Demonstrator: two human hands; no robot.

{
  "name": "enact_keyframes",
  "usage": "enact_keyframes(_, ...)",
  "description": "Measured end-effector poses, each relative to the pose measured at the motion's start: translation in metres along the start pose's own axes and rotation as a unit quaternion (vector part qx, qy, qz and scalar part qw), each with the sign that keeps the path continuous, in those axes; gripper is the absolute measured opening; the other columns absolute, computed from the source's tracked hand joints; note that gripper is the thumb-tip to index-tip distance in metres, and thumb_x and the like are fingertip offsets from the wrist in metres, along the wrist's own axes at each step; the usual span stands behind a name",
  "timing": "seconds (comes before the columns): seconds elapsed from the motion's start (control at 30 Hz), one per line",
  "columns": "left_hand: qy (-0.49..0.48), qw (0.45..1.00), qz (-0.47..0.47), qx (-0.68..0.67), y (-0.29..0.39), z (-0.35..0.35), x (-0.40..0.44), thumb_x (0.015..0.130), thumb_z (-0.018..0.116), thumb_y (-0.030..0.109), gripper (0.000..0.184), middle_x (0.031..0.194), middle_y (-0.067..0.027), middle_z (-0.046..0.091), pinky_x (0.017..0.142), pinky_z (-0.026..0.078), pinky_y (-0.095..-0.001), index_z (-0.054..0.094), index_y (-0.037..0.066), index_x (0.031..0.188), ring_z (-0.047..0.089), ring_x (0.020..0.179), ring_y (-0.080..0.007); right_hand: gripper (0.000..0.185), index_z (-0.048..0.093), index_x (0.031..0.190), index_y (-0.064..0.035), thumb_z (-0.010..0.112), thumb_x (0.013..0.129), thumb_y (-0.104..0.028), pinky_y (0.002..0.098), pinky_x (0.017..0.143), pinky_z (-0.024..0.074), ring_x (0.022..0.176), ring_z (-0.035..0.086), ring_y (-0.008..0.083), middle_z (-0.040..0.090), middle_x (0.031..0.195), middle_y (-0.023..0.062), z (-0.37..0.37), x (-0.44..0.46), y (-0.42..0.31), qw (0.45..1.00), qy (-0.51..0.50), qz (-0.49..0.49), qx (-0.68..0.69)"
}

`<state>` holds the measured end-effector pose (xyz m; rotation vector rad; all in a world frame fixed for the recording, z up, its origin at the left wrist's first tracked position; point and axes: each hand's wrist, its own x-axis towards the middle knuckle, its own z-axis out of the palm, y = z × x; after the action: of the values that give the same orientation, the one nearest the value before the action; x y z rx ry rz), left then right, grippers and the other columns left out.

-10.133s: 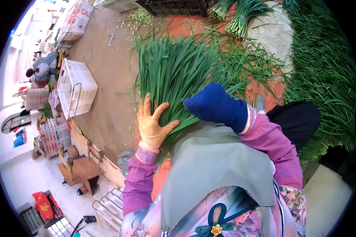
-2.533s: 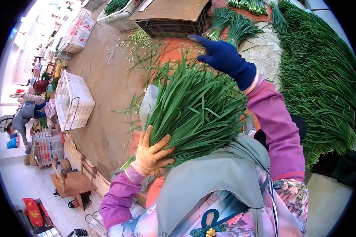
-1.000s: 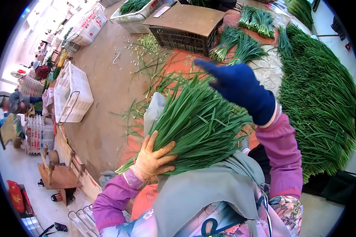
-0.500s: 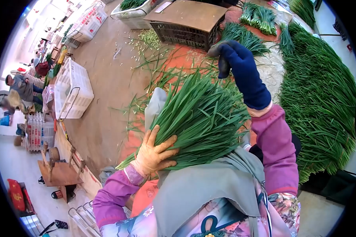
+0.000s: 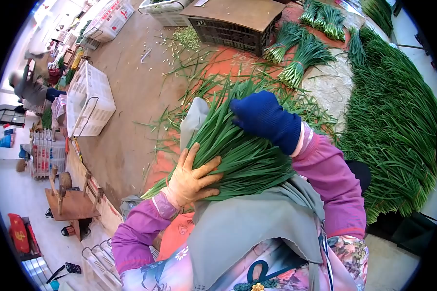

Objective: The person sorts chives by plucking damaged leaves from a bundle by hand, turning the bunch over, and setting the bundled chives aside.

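Observation:
A big loose bunch of garlic chives (image 5: 243,167) lies across my lap on a grey apron (image 5: 247,213), pale stem ends to the lower left and green blades fanning to the upper right. My left hand (image 5: 192,178), in a yellowish glove, lies over the lower part of the bunch with its fingers spread. In a dark blue glove, my right hand (image 5: 267,119) is closed in a fist on the upper blades. Its fingertips are hidden beneath it, among the leaves.
A large heap of chives (image 5: 393,131) spreads at the right. Tied bundles (image 5: 301,60) lie ahead by a dark crate with a cardboard top (image 5: 228,31). Left stand a white crate (image 5: 90,102), a wooden stool (image 5: 73,203) and, farther off, a person (image 5: 31,89). Loose leaves litter the floor.
My right hand has come down from above the bunch onto its blades and closed into a fist. My left hand keeps its place. The far person has shifted posture.

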<state>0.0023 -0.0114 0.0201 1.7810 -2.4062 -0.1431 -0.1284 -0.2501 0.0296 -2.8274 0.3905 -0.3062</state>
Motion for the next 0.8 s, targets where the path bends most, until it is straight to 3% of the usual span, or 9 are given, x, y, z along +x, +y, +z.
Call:
enact_keyframes(0.23,0.004,1.0,0.005,-0.002,-0.002,0.002,-0.002,0.065,0.073,0.045,0.044,0.13,0.0009,0.047,0.097,0.03,-0.0609,0.064,0.024,0.101,0.025,0.129,-0.0456,0.02,0.062,0.076,-0.0076,0.06,0.081,-0.026,0.0405,0.048,0.0454,0.052,0.059,0.0285,0.058,0.059,0.0105,0.002,-0.003,0.009,0.985,0.081,-0.086,0.124)
enact_keyframes(0.27,0.006,1.0,0.006,0.0,-0.003,0.002,-0.002,0.064,0.073,0.045,0.044,0.13,0.0008,0.047,0.097,0.03,-0.0606,0.064,0.024,0.101,0.025,0.129,-0.0455,0.02,0.063,0.079,-0.0071,0.059,0.084,-0.026,0.0349,0.047,0.0439,0.05,0.057,0.0215,0.057,0.058,0.0069,-0.007,-0.003,0.014,0.92,0.055,0.022,0.386)
enact_keyframes(0.3,0.006,1.0,0.006,-0.001,-0.003,0.003,-0.003,0.064,0.073,0.045,0.044,0.13,0.0008,0.047,0.097,0.03,-0.0606,0.064,0.024,0.101,0.025,0.129,-0.0455,0.021,0.065,0.083,-0.0065,0.058,0.087,-0.026,0.0294,0.046,0.0424,0.049,0.055,0.0144,0.056,0.057,0.0034,-0.016,-0.003,0.019,0.777,0.023,0.127,0.616)
enact_keyframes(0.37,0.02,1.0,0.003,-0.007,-0.003,0.005,-0.005,0.063,0.074,0.045,0.045,0.13,0.0008,0.048,0.097,0.031,-0.06,0.064,0.024,0.102,0.026,0.129,-0.0455,0.017,0.066,0.085,-0.0069,0.059,0.087,-0.022,0.0238,0.048,0.0432,0.052,0.053,0.0064,0.06,0.066,0.0,-0.027,-0.005,0.05,0.736,0.151,0.152,0.642)
enact_keyframes(0.43,0.02,1.0,0.002,-0.006,-0.003,0.004,-0.005,0.062,0.075,0.044,0.046,0.13,0.0007,0.048,0.097,0.031,-0.0599,0.064,0.024,0.101,0.026,0.129,-0.0454,0.019,0.066,0.09,-0.0089,0.058,0.088,-0.026,0.026,0.05,0.0451,0.053,0.055,0.012,0.061,0.066,0.0034,-0.037,0.0,0.058,0.8,0.202,0.179,0.536)
enact_keyframes(0.47,0.02,1.0,0.002,-0.007,-0.003,0.004,-0.004,0.061,0.075,0.044,0.046,0.13,0.0006,0.048,0.097,0.031,-0.0597,0.064,0.023,0.101,0.025,0.129,-0.0454,0.02,0.064,0.101,-0.0138,0.06,0.085,-0.025,0.031,0.054,0.0477,0.057,0.059,0.0207,0.063,0.072,0.0081,-0.022,0.001,0.078,0.93,0.255,0.106,0.241)
enact_keyframes(0.57,0.017,1.0,-0.002,-0.009,-0.002,0.003,-0.004,0.061,0.076,0.043,0.046,0.13,0.0002,0.048,0.097,0.031,-0.0597,0.064,0.023,0.101,0.026,0.129,-0.0455,0.031,0.059,0.113,-0.0195,0.061,0.082,-0.023,0.0362,0.058,0.0487,0.064,0.06,0.0275,0.062,0.074,0.0105,-0.043,-0.004,0.061,0.959,0.272,0.072,-0.036)
enact_keyframes(0.63,0.019,1.0,0.0,-0.014,-0.003,0.003,-0.003,0.061,0.076,0.043,0.047,0.13,-0.0001,0.048,0.097,0.031,-0.0597,0.064,0.022,0.101,0.026,0.128,-0.0456,0.047,0.052,0.123,-0.0208,0.061,0.077,-0.019,0.039,0.057,0.048,0.064,0.06,0.0279,0.061,0.07,0.0087,-0.043,-0.006,0.052,0.959,0.265,0.054,0.083)
enact_keyframes(0.8,0.021,1.0,0.012,-0.019,-0.004,0.001,-0.003,0.061,0.076,0.042,0.048,0.13,-0.0008,0.048,0.097,0.031,-0.0597,0.064,0.021,0.102,0.027,0.128,-0.0457,0.043,0.056,0.121,-0.0189,0.055,0.078,-0.012,0.0404,0.05,0.0449,0.056,0.059,0.026,0.058,0.063,0.0074,-0.035,0.0,0.035,0.988,0.137,-0.016,-0.068)
